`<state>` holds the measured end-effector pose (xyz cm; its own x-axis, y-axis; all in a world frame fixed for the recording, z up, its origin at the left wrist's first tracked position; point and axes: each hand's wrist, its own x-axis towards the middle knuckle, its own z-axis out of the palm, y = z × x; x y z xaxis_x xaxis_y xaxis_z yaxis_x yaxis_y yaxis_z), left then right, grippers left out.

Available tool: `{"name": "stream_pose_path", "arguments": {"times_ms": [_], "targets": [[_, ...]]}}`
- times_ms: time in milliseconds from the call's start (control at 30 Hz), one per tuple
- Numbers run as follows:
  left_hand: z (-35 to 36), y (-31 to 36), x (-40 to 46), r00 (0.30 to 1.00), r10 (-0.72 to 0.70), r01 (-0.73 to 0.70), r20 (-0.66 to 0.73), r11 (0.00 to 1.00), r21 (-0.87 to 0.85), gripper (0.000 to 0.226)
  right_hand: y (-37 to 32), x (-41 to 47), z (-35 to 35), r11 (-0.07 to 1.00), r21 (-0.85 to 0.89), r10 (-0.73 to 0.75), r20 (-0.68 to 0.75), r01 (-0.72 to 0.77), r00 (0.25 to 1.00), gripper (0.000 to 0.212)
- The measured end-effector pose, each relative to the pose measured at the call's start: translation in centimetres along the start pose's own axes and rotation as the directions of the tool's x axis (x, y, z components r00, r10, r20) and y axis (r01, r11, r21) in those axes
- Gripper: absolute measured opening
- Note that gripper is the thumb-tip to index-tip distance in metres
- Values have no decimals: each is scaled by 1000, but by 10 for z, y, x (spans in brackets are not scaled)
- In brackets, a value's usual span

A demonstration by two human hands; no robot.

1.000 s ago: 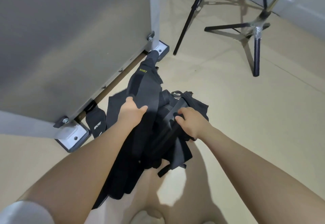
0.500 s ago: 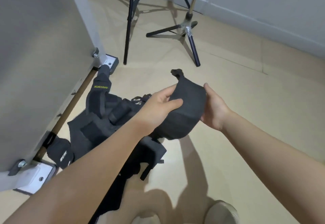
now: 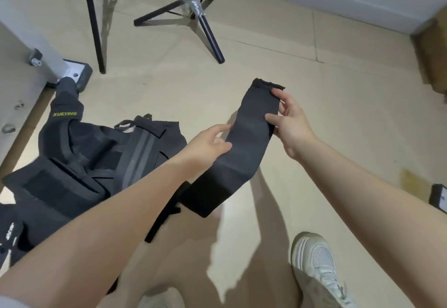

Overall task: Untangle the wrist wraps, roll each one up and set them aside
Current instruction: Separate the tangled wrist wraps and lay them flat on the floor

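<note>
One black wrist wrap is stretched out flat in the air between my hands, above the floor. My right hand pinches its far end between thumb and fingers. My left hand grips its left edge near the middle. The wrap's lower end, with a darker patch, hangs down toward my knees. The pile of tangled black wraps lies on the floor to the left, one marked XUEYING in yellow.
A grey table leg with a metal foot plate stands at the far left by the pile. A black tripod stands on the beige floor beyond. A cardboard box is at the right edge. My white shoe is below.
My hands pulled one wrap out of the pile, lifted it bunched up, and have now spread it out long between them. My view has swung to the right.
</note>
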<state>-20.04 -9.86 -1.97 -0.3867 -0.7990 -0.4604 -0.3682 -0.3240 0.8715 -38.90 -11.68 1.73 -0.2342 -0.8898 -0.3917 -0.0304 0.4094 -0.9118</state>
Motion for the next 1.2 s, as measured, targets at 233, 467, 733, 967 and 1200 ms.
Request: {"name": "stream_pose_path", "arguments": {"times_ms": [233, 467, 733, 967, 1200], "targets": [[50, 14, 41, 959, 225, -163, -175, 937, 310, 62, 15, 16, -26, 933, -301, -227, -61, 199, 972, 65], [93, 45, 85, 955, 239, -235, -175, 971, 48, 49, 18, 19, -42, 868, -299, -336, 233, 396, 912, 52], [105, 79, 91, 878, 118, -270, -465, 922, -277, 24, -2, 25, -69, 918, -188, -242, 434, 350, 868, 48], [105, 78, 101, 892, 347, -407, -288, 895, -182, 36, -1, 39, -94, 937, 324, -253, 384, 127, 888, 29], [101, 77, 101, 899, 256, -336, -356, 923, -185, 27, 13, 41, -92, 958, 275, -202, 437, 84, 877, 62]]}}
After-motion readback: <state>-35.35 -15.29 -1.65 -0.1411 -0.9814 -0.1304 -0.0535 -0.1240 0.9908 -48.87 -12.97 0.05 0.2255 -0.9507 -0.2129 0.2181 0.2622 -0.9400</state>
